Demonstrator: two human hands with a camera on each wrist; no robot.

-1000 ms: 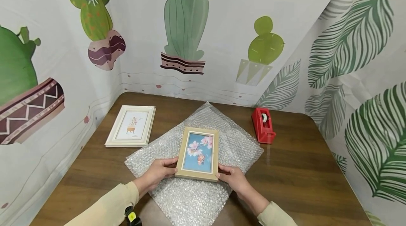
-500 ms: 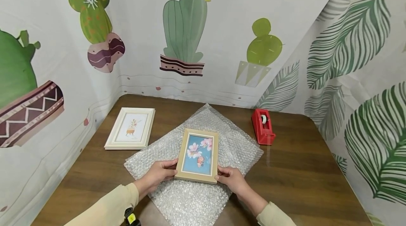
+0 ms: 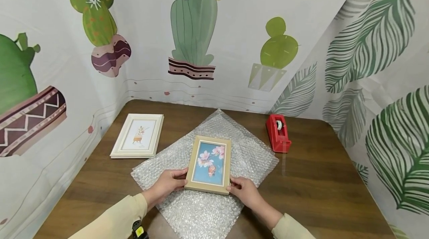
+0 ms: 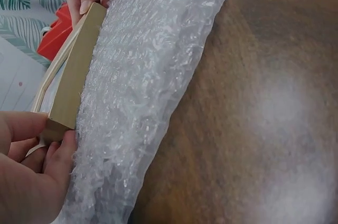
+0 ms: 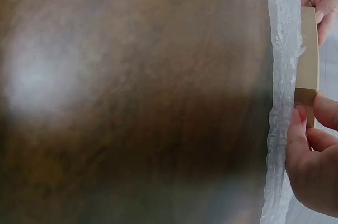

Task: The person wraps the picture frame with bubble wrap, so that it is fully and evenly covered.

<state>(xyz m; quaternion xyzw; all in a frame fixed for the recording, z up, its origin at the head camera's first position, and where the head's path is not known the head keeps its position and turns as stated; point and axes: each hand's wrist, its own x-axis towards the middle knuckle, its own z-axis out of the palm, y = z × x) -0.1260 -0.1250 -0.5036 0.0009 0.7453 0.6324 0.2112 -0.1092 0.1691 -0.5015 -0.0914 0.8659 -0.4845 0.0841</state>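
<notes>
A tan picture frame (image 3: pixel 208 165) with pink blossoms on a blue ground lies face up on a sheet of bubble wrap (image 3: pixel 204 214). Its lower left corner is pinched by my left hand (image 3: pixel 167 184), thumb on top. My right hand (image 3: pixel 246 192) grips the lower right corner the same way. In the left wrist view the frame's thick side (image 4: pixel 79 68) shows against the bubble wrap, with fingers at both ends. The right wrist view catches only a short stretch of the frame's edge (image 5: pixel 308 57) between the two hands.
A white picture frame (image 3: pixel 138 136) lies on the brown table (image 3: pixel 311 179) at the left. Toward the back right stands a red tape dispenser (image 3: pixel 279 134), close to the bubble wrap's right corner. Patterned cloth (image 3: pixel 234 45) hangs behind the table.
The whole head view shifts slightly. Both hands keep their hold on the tan picture frame, which stays almost in place on the bubble wrap.
</notes>
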